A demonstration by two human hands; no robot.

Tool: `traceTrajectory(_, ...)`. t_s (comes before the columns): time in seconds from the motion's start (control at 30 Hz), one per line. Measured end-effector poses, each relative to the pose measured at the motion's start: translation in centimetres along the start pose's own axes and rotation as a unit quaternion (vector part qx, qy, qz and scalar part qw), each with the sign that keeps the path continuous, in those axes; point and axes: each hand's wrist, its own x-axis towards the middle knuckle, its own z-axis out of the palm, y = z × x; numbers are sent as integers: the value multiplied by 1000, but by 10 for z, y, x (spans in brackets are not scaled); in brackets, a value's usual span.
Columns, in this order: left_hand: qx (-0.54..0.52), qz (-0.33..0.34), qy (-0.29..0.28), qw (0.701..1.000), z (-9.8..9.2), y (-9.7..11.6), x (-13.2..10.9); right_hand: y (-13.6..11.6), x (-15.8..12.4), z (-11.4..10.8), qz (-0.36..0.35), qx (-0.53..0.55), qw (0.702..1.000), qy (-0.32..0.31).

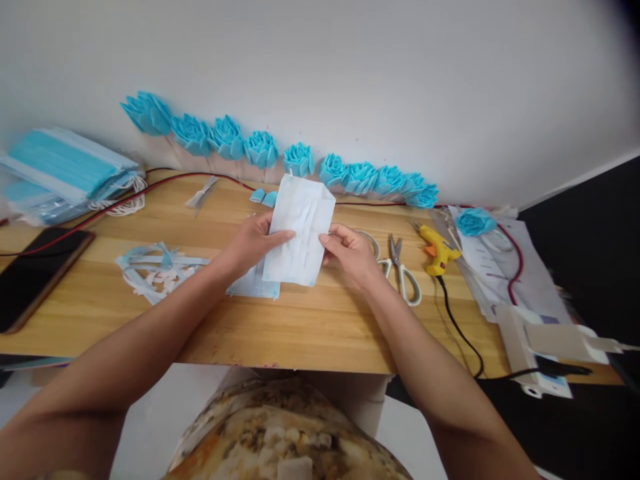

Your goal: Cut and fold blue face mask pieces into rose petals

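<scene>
A pale blue-white face mask [300, 230] is held up over the table, its pleats running lengthwise and its top right corner bent. My left hand [255, 243] grips its left edge, thumb lying on the front. The right edge is pinched by my right hand [350, 250]. Beneath and to the left, another flat mask piece [255, 285] lies on the wood, partly covered. Small blue cut pieces [264, 197] rest behind my left hand. Scissors [400, 270] with white handles lie right of my right hand, near a partly hidden roll of tape [371, 241].
Several blue flowers [261, 148] stand along the wall. A stack of masks [65, 167] and a phone [43, 273] are at left, with cut scraps [160, 270] nearer. On the right are a yellow glue gun [437, 250], another flower [476, 221] and a power strip [530, 347].
</scene>
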Motion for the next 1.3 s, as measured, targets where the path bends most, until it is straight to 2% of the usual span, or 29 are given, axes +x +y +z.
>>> traceTrajectory(0.3, 21, 13, -43, 999, -3, -2, 2, 6, 2, -1, -5, 11, 1000, 8)
traceTrajectory(0.4, 27, -8, -64, 998, -4, -2, 1, 3, 1, -3, -9, 32, 999, 7)
traceTrajectory(0.57, 44, -63, -214, 974, -3, 2, -5, -6, -2, -5, -5, 51, 998, 28)
traceTrajectory(0.67, 60, -58, -263, 961, -1, 5, -7, -10, -3, -6, -1, 54, 997, 54)
traceTrajectory(1.03, 19, -86, -279, 956, -3, 11, -6, -1, 3, -8, -22, 15, 988, 150)
traceTrajectory(1.17, 32, -82, -276, 957, -4, 14, -7, 0, 4, -8, -25, -10, 989, 144)
traceTrajectory(1.3, 55, -50, -258, 963, -2, 10, -7, -1, 3, -7, -16, -4, 991, 136)
